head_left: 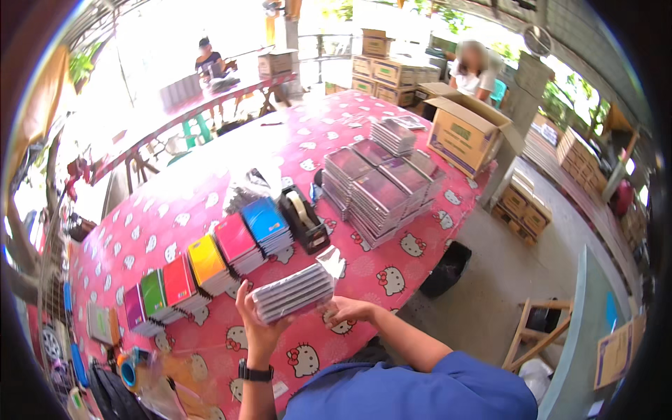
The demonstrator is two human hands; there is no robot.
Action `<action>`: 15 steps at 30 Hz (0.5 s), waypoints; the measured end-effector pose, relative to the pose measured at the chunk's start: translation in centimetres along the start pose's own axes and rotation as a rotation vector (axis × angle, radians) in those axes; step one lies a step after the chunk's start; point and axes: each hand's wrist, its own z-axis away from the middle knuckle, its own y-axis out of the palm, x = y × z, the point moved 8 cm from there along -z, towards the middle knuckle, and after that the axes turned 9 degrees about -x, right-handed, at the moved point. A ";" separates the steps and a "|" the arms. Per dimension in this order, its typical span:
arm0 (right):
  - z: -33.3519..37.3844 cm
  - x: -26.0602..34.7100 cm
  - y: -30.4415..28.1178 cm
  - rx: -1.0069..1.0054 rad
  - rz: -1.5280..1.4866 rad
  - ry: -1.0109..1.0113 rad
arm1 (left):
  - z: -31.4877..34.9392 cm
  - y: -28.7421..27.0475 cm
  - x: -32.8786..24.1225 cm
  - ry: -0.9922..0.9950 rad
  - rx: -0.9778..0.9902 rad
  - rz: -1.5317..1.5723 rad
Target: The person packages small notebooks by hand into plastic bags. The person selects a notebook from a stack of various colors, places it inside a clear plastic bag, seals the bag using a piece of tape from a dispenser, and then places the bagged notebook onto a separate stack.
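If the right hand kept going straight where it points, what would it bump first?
Probably the pale bundle in the left hand. The right hand looks right beside it; I can't tell whether they already touch.

so this place is pretty much an open-sided shed, with a sloped roof (598, 63) above a plain grey floor (420, 332). daylight just pours in, and the upper left is basically blown out to white. there's a chunky pillar (525, 91) on the right, what looks like a round fan (537, 40) up near it, a railing (336, 46) at the back and greenery (565, 98) outside. furniture-wise: big table (161, 217) with a pink cartoon-cat cover, long trestle table (246, 91) further off, green stool (197, 129) by it.
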 end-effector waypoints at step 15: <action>0.1 8.7 0.2 -0.127 -0.162 -0.596 | 1.6 -2.6 -1.4 0.188 -0.050 -0.036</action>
